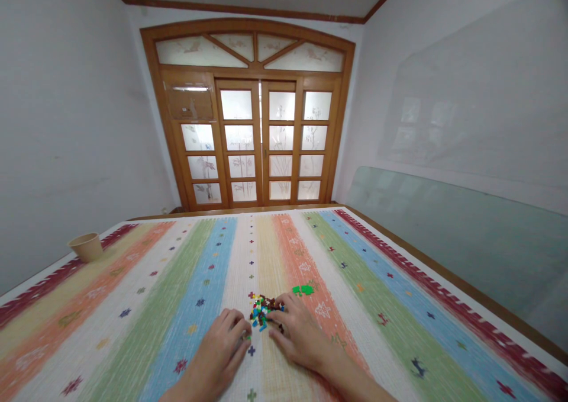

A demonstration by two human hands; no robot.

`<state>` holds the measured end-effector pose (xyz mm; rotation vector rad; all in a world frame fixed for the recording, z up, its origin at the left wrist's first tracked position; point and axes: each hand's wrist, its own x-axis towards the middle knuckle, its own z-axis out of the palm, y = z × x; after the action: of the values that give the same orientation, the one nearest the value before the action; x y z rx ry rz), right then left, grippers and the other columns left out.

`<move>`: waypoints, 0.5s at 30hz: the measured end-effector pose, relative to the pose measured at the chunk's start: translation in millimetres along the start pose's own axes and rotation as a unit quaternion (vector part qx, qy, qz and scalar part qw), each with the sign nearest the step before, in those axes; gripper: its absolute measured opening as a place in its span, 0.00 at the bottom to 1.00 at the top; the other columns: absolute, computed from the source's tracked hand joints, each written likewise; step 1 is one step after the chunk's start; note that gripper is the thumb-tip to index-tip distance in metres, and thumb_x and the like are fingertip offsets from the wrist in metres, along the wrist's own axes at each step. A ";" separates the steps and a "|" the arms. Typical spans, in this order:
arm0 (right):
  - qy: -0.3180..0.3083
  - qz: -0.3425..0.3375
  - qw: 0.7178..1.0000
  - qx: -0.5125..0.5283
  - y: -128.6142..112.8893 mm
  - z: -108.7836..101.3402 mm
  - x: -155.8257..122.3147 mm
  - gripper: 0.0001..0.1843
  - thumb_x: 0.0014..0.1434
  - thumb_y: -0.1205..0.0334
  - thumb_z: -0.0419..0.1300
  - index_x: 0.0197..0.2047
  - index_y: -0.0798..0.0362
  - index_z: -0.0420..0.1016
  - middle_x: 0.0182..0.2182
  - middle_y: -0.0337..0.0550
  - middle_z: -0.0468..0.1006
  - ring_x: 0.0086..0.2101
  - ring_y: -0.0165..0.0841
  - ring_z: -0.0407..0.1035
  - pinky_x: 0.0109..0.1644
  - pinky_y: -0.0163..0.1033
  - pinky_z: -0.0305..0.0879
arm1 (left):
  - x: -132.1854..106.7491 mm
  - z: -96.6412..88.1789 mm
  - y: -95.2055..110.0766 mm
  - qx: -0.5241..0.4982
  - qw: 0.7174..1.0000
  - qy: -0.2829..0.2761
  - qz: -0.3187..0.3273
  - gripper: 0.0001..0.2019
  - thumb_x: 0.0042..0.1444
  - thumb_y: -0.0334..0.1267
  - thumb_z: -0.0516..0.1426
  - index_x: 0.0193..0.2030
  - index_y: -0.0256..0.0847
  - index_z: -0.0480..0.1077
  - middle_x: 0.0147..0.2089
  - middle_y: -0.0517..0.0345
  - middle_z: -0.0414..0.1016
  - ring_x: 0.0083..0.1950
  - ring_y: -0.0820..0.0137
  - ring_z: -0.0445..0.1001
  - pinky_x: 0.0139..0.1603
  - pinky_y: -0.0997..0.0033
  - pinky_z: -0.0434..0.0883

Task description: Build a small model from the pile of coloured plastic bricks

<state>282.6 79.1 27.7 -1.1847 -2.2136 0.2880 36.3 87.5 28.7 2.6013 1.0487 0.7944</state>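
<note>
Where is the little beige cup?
In the head view, the beige cup sits far left on the striped tablecloth, on its dark red border, well away from the brick pile.

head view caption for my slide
Left hand and right hand flank a brick pile on a striped cloth, cup far left.

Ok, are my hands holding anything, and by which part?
Cannot tell. The left hand and right hand have fingertips at the pile of small pieces; any pinch is too small to see.

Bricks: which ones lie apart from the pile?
The bright green ones, beyond the right hand on the orange stripe; the rest are heaped together.
</note>
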 end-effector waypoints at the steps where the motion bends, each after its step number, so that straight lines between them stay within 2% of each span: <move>1: 0.000 0.000 1.000 0.000 0.1 0.1 -0.2 0.10 0.64 0.66 0.65 0.49 0.49 0.80 0.48 0.47 0.75 0.50 0.40 0.67 0.55 0.46 0.66 | 0.0 0.1 -0.3 0.001 1.000 -0.002 0.001 0.05 0.68 0.31 0.56 0.44 0.45 0.72 0.47 0.53 0.75 0.49 0.59 0.74 0.51 0.59 0.73; 15: 0.017 0.002 1.000 -0.001 2.5 3.0 -0.4 0.07 0.61 0.68 0.67 0.43 0.50 0.80 0.46 0.45 0.75 0.48 0.39 0.68 0.53 0.44 0.66 | 1.5 -2.3 2.8 0.000 1.000 -0.019 -0.012 0.05 0.68 0.30 0.56 0.44 0.44 0.71 0.48 0.53 0.75 0.50 0.58 0.74 0.52 0.57 0.73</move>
<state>282.7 80.4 23.9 -1.1883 -2.1821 0.2642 37.5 86.6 32.3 2.5890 1.0670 0.7352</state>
